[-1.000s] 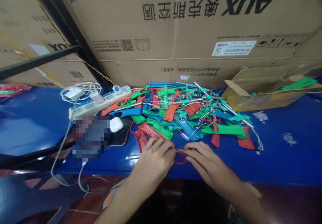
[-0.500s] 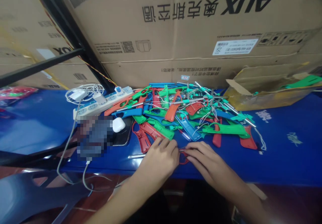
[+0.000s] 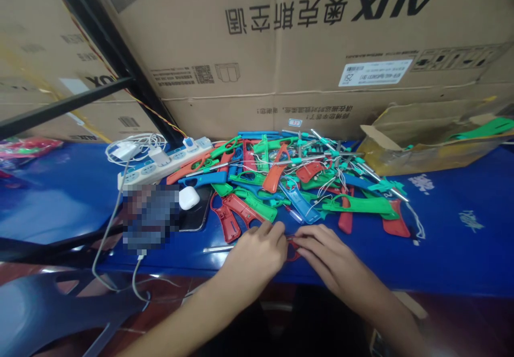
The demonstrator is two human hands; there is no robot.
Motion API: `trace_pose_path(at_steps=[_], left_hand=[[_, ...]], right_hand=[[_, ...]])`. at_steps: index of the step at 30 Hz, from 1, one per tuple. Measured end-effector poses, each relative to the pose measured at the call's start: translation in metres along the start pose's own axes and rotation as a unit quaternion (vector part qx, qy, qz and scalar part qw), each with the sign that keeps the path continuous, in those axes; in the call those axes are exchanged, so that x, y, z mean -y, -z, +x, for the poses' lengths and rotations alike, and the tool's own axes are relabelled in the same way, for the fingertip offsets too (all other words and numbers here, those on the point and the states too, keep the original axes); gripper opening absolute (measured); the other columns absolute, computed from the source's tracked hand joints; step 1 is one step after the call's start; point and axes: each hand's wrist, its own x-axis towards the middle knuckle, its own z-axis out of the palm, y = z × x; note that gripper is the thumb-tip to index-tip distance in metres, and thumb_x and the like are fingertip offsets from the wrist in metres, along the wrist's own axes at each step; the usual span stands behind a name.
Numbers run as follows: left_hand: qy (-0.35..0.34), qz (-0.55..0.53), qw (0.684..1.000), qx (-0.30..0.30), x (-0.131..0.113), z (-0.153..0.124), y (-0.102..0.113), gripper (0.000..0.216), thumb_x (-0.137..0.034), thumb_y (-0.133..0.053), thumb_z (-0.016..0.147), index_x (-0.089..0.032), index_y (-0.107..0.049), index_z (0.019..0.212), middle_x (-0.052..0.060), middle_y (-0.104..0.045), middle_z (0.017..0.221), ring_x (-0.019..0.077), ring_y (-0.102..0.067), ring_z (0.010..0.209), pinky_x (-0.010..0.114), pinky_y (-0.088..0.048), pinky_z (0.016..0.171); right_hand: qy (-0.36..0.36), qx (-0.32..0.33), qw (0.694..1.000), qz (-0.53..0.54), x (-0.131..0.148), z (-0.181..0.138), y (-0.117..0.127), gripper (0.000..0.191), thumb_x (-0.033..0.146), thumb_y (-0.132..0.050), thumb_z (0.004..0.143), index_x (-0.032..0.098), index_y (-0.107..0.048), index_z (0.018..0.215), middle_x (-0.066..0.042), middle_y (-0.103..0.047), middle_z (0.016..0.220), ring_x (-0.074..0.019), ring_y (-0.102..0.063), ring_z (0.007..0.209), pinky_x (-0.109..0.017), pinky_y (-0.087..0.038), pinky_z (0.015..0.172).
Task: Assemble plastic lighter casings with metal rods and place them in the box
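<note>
My left hand (image 3: 256, 254) and my right hand (image 3: 327, 255) meet at the front edge of the blue table (image 3: 441, 250), fingers curled. Between their fingertips sits a small red plastic piece (image 3: 292, 248), pinched from both sides; most of it is hidden by the fingers. A thin metal rod (image 3: 218, 249) lies on the table just left of my left hand. Right behind the hands spreads a pile of red, green and blue plastic handle parts (image 3: 297, 180) mixed with metal rods and white strings.
A white power strip (image 3: 160, 165) with plugged chargers and cables lies at the left, with a white earbud case (image 3: 188, 197) on a dark phone (image 3: 195, 215). Large cardboard boxes (image 3: 305, 52) wall off the back. An open small box (image 3: 417, 148) sits at the right.
My hands stay together on the red piece and shift only slightly. The view has drifted a little.
</note>
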Motion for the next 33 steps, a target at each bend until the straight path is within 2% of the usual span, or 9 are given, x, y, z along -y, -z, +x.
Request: trace_pose_path(at_steps=[2,5,7,9,12,16,21,28,33], left_hand=[[0.058,-0.082,0.995,-0.001,0.003,0.001,-0.001,0.008,-0.011,-0.066,0.093,-0.015,-0.066,0.085,0.005,-0.066,0.088,0.0233,-0.068,0.077,0.032,-0.054,0.058],[0.157,-0.243,0.957,-0.021,0.009,0.000,-0.004,0.009,-0.013,-0.071,0.091,-0.018,-0.065,0.087,0.001,-0.067,0.089,0.0192,-0.069,0.079,0.029,-0.055,0.066],[0.190,-0.319,0.928,-0.038,0.014,-0.001,-0.006,0.011,-0.013,-0.073,0.091,-0.019,-0.064,0.090,0.000,-0.067,0.090,0.0182,-0.069,0.081,0.029,-0.054,0.071],[0.196,-0.356,0.913,-0.047,0.018,-0.002,-0.008,0.010,-0.012,-0.071,0.093,-0.020,-0.064,0.091,0.000,-0.068,0.090,0.0182,-0.069,0.084,0.028,-0.054,0.073],[0.184,-0.359,0.914,-0.041,0.021,-0.003,-0.007,0.012,-0.010,-0.068,0.094,-0.021,-0.064,0.090,-0.001,-0.069,0.091,0.0178,-0.069,0.086,0.027,-0.052,0.073],[0.150,-0.328,0.932,-0.026,0.020,-0.003,-0.002,0.011,-0.011,-0.063,0.096,-0.022,-0.064,0.093,-0.001,-0.068,0.090,0.0176,-0.068,0.084,0.027,-0.052,0.071],[0.130,-0.321,0.937,-0.049,0.016,-0.006,-0.001,0.012,-0.013,-0.058,0.099,-0.022,-0.063,0.094,0.001,-0.068,0.090,0.0186,-0.067,0.084,0.029,-0.053,0.072],[0.158,-0.325,0.929,-0.082,0.013,-0.011,-0.004,0.015,-0.010,-0.069,0.093,-0.022,-0.062,0.100,0.001,-0.068,0.099,0.0202,-0.066,0.093,0.033,-0.053,0.081],[0.189,-0.344,0.910,-0.133,0.019,-0.011,-0.002,0.006,-0.020,-0.066,0.098,-0.021,-0.062,0.094,0.000,-0.062,0.089,0.0174,-0.063,0.084,0.030,-0.050,0.076]], right_hand=[[-0.001,0.002,1.000,0.002,-0.001,0.000,0.000,0.027,0.022,-0.047,0.106,0.027,-0.070,0.119,-0.007,-0.068,0.122,-0.0219,-0.065,0.112,-0.041,-0.059,0.096],[-0.003,0.007,1.000,0.003,-0.001,-0.001,-0.001,0.026,0.021,-0.047,0.106,0.026,-0.068,0.120,-0.007,-0.067,0.123,-0.0217,-0.064,0.113,-0.041,-0.058,0.097],[-0.008,0.015,1.000,0.003,0.001,-0.001,0.000,0.026,0.019,-0.047,0.106,0.026,-0.067,0.121,-0.006,-0.066,0.125,-0.0218,-0.063,0.114,-0.042,-0.057,0.098],[-0.013,0.023,1.000,0.003,0.002,0.000,0.001,0.025,0.019,-0.047,0.106,0.026,-0.066,0.122,-0.006,-0.065,0.125,-0.0218,-0.062,0.114,-0.042,-0.056,0.098],[-0.017,0.025,1.000,0.003,0.004,0.000,0.002,0.024,0.020,-0.047,0.107,0.026,-0.065,0.121,-0.006,-0.065,0.125,-0.0216,-0.062,0.114,-0.041,-0.056,0.097],[-0.023,0.018,1.000,0.005,0.006,0.001,0.002,0.022,0.022,-0.049,0.107,0.026,-0.066,0.121,-0.006,-0.065,0.126,-0.0220,-0.062,0.116,-0.041,-0.056,0.099],[-0.016,0.010,1.000,-0.010,0.008,0.001,0.002,0.021,0.022,-0.048,0.107,0.025,-0.066,0.119,-0.006,-0.067,0.123,-0.0223,-0.063,0.113,-0.042,-0.056,0.098],[-0.014,0.011,1.000,-0.018,0.009,-0.002,0.002,0.020,0.023,-0.048,0.107,0.024,-0.064,0.121,-0.006,-0.066,0.123,-0.0224,-0.062,0.112,-0.044,-0.054,0.098],[-0.020,0.012,1.000,-0.002,0.013,-0.002,0.004,0.018,0.025,-0.049,0.108,0.025,-0.064,0.118,-0.006,-0.066,0.122,-0.0219,-0.060,0.112,-0.043,-0.053,0.098]])
